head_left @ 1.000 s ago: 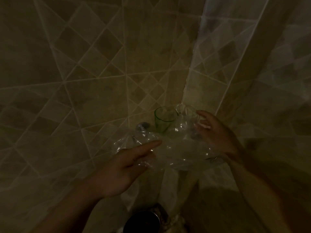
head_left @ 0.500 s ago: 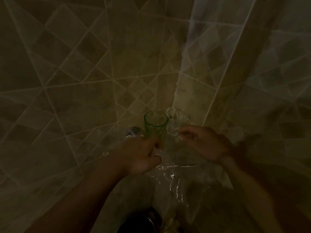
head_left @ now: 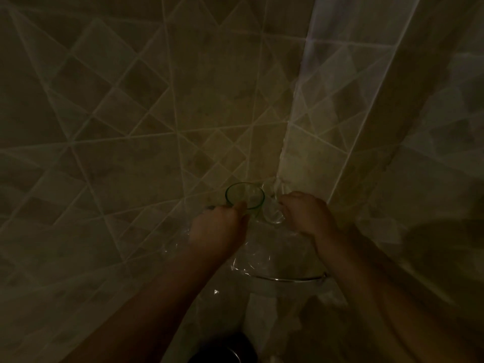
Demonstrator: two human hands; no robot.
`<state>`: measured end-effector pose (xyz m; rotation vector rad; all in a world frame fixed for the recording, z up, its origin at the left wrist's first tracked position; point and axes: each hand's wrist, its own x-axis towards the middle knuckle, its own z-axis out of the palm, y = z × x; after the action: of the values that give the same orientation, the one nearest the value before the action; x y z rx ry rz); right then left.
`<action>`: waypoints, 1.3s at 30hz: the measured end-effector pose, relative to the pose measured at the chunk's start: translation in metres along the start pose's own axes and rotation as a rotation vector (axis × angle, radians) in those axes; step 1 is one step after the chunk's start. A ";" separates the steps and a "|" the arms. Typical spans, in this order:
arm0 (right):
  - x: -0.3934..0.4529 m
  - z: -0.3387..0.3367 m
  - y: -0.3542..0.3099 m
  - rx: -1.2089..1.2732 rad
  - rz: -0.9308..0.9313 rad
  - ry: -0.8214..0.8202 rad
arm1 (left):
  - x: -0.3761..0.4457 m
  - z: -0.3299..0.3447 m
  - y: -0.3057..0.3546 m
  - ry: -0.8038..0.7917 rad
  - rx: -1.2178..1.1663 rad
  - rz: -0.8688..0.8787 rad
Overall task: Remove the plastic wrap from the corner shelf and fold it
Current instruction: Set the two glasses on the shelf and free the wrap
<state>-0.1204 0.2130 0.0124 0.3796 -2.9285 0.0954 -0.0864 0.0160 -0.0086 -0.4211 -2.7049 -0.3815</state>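
Hands (head_left: 217,229) closer (wrap (head_left: 262,255) lower)

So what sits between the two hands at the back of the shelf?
In the head view, a green glass and a clear glass stand between the left hand and right hand, over crinkled plastic wrap.
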 end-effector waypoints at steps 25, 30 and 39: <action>0.031 0.006 0.005 0.069 -0.122 -0.031 | 0.014 0.004 -0.005 0.030 -0.029 -0.097; 0.028 0.004 0.004 0.028 -0.102 -0.061 | 0.013 0.002 -0.006 0.043 0.000 -0.069; 0.029 -0.003 0.001 0.138 -0.044 -0.115 | 0.013 0.002 -0.012 0.036 0.009 -0.025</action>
<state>-0.1475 0.2073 0.0210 0.4851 -3.0340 0.2805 -0.1029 0.0087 -0.0074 -0.3744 -2.6778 -0.3802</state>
